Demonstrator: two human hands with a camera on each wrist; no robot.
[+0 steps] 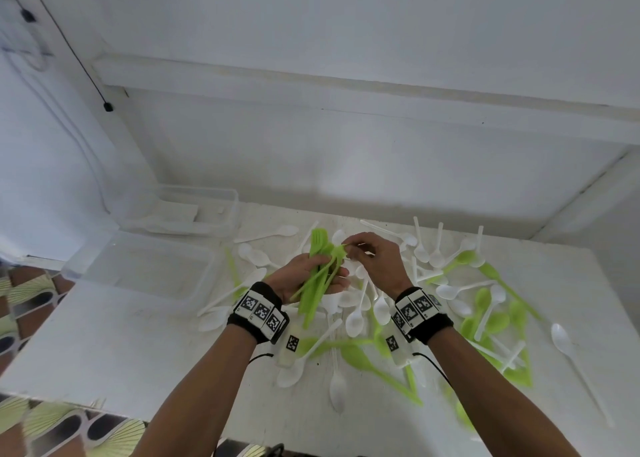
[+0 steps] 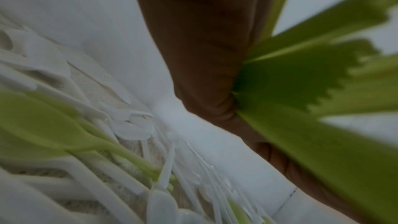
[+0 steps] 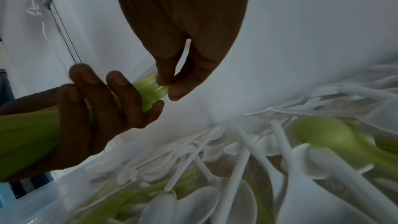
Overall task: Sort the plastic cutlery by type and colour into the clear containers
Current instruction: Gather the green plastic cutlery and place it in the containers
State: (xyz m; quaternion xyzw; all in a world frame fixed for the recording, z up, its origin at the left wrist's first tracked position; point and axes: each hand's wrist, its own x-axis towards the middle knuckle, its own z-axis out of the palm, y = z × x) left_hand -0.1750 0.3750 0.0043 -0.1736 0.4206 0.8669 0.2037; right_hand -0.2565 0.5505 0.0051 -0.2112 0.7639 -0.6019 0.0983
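Observation:
My left hand grips a bundle of green plastic forks and knives above the table; the bundle fans out beside the palm in the left wrist view. My right hand pinches the tines of one green fork at the bundle's top, thumb and forefinger closed on it. White spoons and green spoons lie scattered on the white table below both hands. Two clear containers stand at the left.
The nearer clear container sits by the table's left edge, the farther one against the back wall. A white wall with a ledge rises behind the table. A patterned floor shows past the front-left edge. Loose spoons reach the right side.

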